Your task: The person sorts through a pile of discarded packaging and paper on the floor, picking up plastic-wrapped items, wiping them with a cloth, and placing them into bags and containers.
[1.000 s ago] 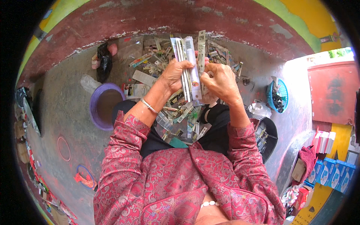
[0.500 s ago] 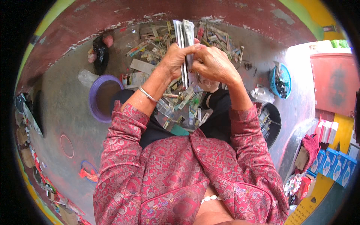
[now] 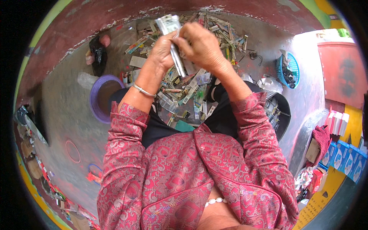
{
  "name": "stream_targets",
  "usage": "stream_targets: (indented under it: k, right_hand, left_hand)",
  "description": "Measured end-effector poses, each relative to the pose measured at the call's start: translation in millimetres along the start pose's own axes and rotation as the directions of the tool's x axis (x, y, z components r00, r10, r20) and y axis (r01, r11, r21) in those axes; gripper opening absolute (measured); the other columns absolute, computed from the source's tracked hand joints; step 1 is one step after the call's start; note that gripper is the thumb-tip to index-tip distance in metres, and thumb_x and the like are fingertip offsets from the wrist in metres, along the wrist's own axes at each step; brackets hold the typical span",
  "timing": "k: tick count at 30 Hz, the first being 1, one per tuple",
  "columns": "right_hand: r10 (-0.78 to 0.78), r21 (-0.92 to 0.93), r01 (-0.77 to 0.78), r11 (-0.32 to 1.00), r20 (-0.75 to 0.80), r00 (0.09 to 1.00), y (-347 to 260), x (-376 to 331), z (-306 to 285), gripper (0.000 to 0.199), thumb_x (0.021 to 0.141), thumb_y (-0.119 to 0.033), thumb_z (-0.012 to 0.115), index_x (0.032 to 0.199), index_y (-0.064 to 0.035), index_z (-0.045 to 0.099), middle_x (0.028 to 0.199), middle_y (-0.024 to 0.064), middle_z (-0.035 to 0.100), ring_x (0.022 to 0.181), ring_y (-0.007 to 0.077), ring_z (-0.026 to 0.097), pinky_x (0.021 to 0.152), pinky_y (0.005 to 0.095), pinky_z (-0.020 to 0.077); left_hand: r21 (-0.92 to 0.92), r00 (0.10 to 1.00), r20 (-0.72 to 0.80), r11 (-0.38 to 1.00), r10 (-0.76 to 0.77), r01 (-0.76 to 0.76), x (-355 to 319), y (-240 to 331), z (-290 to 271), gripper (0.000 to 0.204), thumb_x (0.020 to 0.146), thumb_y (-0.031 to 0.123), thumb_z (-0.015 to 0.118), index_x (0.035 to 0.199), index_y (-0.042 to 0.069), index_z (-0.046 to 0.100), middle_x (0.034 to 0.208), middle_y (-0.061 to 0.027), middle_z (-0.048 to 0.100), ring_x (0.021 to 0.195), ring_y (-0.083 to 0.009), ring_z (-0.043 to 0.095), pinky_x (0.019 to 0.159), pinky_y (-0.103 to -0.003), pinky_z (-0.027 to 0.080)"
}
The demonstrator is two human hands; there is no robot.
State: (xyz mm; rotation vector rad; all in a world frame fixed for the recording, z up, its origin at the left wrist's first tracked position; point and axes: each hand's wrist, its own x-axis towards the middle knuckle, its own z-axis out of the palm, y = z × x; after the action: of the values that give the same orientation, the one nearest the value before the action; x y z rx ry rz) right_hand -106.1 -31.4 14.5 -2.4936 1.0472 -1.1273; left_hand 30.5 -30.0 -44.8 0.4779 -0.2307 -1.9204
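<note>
My left hand (image 3: 163, 51) is wrapped round a small bundle of long, slim packages (image 3: 168, 23), silvery white with dark parts. They are tilted, their top leaning left above the fist and their lower ends showing beneath it. My right hand (image 3: 201, 46) is closed against the bundle's right side, fingertips pinching at its edge; motion smears it a little, and the exact grip is partly hidden. Below both hands, a heap of loose slim packages (image 3: 191, 90) covers the floor between my legs and spreads toward the wall.
A purple basin (image 3: 94, 101) stands left of my legs, with a clear bag (image 3: 87, 80) beside it. On the right are a black container (image 3: 283, 119) with slim packages and a blue basket (image 3: 289, 65) holding dark items. A black bag (image 3: 99, 55) lies near the far wall (image 3: 126, 13).
Both hands have moved left and slightly up with the packages. The bundle has tipped from nearly upright to leaning left. My right hand has shifted up along it.
</note>
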Motion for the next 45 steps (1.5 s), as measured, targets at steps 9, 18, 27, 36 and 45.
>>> stream_targets:
  k: [9, 18, 27, 36, 45]
  right_hand:
    - [0.224, 0.392, -0.445, 0.805, 0.493, 0.84, 7.3, -5.1, -72.5, 0.017, 0.076, -0.018, 0.06, 0.074, -0.001, 0.059, 0.063, 0.008, 0.058, 0.057, 0.0134, 0.056, 0.054, 0.028, 0.0453]
    - [0.001, 0.096, 0.0, 0.995, -0.016, 1.0, 3.0, 9.3, -25.6, 0.023, 0.076, -0.025, 0.061, 0.09, -0.0079, 0.055, 0.077, 0.014, 0.059, 0.068, 0.0295, 0.061, 0.056, 0.0355, 0.0479]
    - [0.398, -0.105, -0.451, 0.886, -0.324, 0.858, 65.1, 22.7, -36.7, 0.019, 0.08, -0.021, 0.059, 0.091, -0.0064, 0.061, 0.072, 0.0145, 0.063, 0.065, 0.0268, 0.062, 0.056, 0.0346, 0.0465]
    - [0.38, 0.276, -0.808, 0.52, 0.773, 0.508, 7.8, -11.2, -40.9, 0.043, 0.083, -0.038, 0.055, 0.097, 0.002, 0.062, 0.087, 0.0074, 0.06, 0.076, 0.0117, 0.052, 0.072, 0.0243, 0.0415]
    - [0.185, 0.39, -0.84, 0.377, 0.857, 0.48, -0.4, -15.3, -20.9, 0.028, 0.078, -0.031, 0.064, 0.079, -0.0032, 0.063, 0.07, -0.0015, 0.059, 0.06, 0.006, 0.052, 0.055, 0.0206, 0.0408]
  left_hand:
    - [0.168, 0.984, -0.084, 0.975, 0.16, -0.144, -17.0, 19.6, 16.0, 0.029, 0.092, 0.019, 0.04, 0.112, -0.002, 0.041, 0.115, -0.0225, 0.05, 0.107, -0.0315, 0.051, 0.085, -0.04, 0.049]
    - [0.633, 0.994, 0.083, 0.774, -0.071, 0.002, -28.8, -10.5, 44.8, 0.01, 0.078, 0.005, 0.056, 0.088, 0.003, 0.055, 0.067, -0.0034, 0.056, 0.056, -0.0126, 0.057, 0.049, -0.024, 0.048]
    - [0.518, 0.924, 0.219, 0.84, -0.313, 0.161, -36.9, -6.1, 52.7, 0.039, 0.08, 0.008, 0.057, 0.114, -0.005, 0.044, 0.095, -0.0187, 0.061, 0.06, -0.0126, 0.059, 0.055, -0.024, 0.051]
    - [0.239, 0.986, 0.117, 0.96, 0.121, -0.146, -28.5, 6.5, 34.0, 0.027, 0.086, 0.012, 0.053, 0.109, 0.0, 0.047, 0.099, -0.015, 0.059, 0.086, -0.0196, 0.059, 0.077, -0.033, 0.051]
    - [0.18, 0.97, 0.234, 0.977, 0.071, -0.115, -30.8, 3.6, 42.9, 0.05, 0.082, 0.024, 0.06, 0.122, 0.0, 0.04, 0.112, -0.0152, 0.053, 0.097, -0.0206, 0.056, 0.085, -0.032, 0.048]
